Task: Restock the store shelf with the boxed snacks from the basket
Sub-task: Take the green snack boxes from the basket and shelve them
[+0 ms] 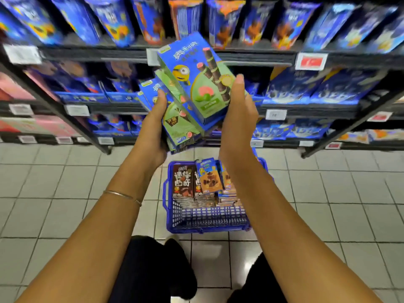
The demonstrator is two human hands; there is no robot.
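Observation:
Several blue-and-green snack boxes (192, 88) with a yellow cartoon figure are stacked between my hands, raised in front of the store shelf (218, 56). My left hand (156, 119) grips the lower boxes from the left, thumb on their front. My right hand (238, 106) presses the stack's right side with fingers nearly straight. Below on the floor stands the blue basket (196, 219), holding brown boxes (183, 180) and an orange-and-blue box (209, 177) upright at its far end.
The black shelf carries rows of blue boxes (306, 86) on several levels, with price tags (310, 61) on the rails. Pink packs (32, 125) fill the lower left shelves. The floor is pale tile (65, 171). My dark-clad knees (153, 270) are just behind the basket.

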